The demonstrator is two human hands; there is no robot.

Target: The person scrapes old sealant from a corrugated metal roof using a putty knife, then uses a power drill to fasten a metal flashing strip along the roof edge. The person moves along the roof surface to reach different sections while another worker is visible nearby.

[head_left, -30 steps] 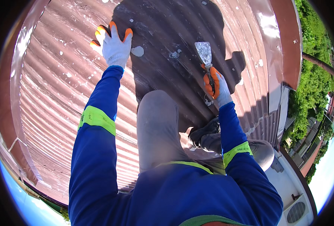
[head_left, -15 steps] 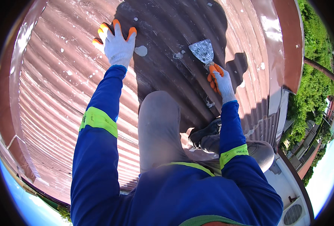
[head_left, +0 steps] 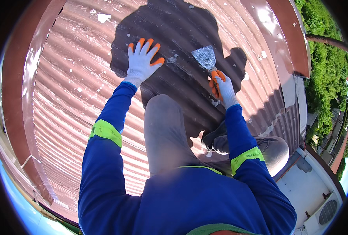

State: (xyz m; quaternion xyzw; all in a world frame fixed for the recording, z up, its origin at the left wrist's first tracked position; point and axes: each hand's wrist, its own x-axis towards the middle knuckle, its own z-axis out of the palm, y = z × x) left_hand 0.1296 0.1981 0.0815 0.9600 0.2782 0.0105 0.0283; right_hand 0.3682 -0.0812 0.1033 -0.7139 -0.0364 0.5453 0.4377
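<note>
My left hand [head_left: 142, 62], in a white work glove with orange fingertips, lies flat with fingers spread on the reddish-brown corrugated roof [head_left: 76, 102]. Its thumb is close to a pale, flaky spot [head_left: 172, 59]. In my right hand [head_left: 223, 87], gloved the same way, is a scraper [head_left: 205, 57]. Its wide blade is smeared grey-white and points up and to the left, over the shaded ridges. The fingers wrap round the handle and hide most of it. Whether the blade touches the metal, I cannot tell.
My bent knee [head_left: 164, 117] and dark shoe [head_left: 214, 135] are on the roof between my arms. Brown edge trim [head_left: 289, 35] borders the roof on the right, with green foliage [head_left: 325, 78] beyond. An air-conditioner unit [head_left: 325, 213] is at the lower right.
The view has shifted over the roof. My left hand has moved right across the metal, covering a pale spot that was beside it. The scraper remains in my right hand, slightly shifted.
</note>
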